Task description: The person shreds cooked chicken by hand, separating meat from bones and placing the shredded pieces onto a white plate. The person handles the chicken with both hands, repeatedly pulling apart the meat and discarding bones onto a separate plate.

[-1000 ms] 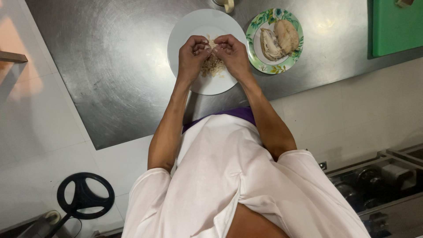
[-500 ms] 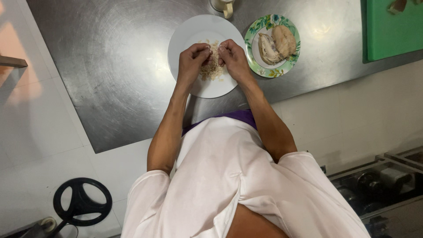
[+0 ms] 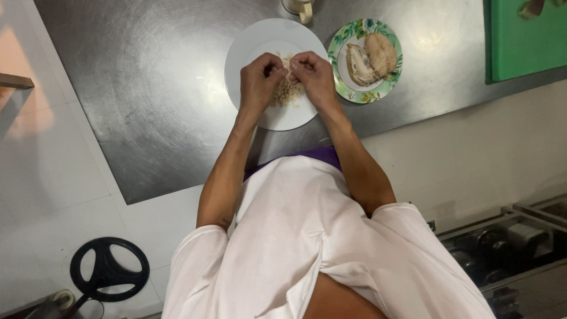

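Shredded chicken lies in a small pale heap on the white plate, and the heap's long axis runs up and down the picture, from the plate's middle toward its lower rim. The plate sits on the steel worktop, whose slanting lower edge passes just below the plate's rim.

To the left the worktop is bare steel out to its slanting left edge, the widest free stretch in view. The left hand comes in over the plate's lower left, fingers curled; the right hand is just beside it, curled the same way. Their fingertips meet over the top of the heap and pinch a bit of meat between them; how firmly they grip, I cannot tell.

Above the plate, at the top edge, stands a cup, close to the plate's rim. Just right of the white plate is a floral plate with two larger pieces of cooked chicken, the two rims nearly touching. Further right, past a strip of bare steel, a green cutting board fills the upper right corner.
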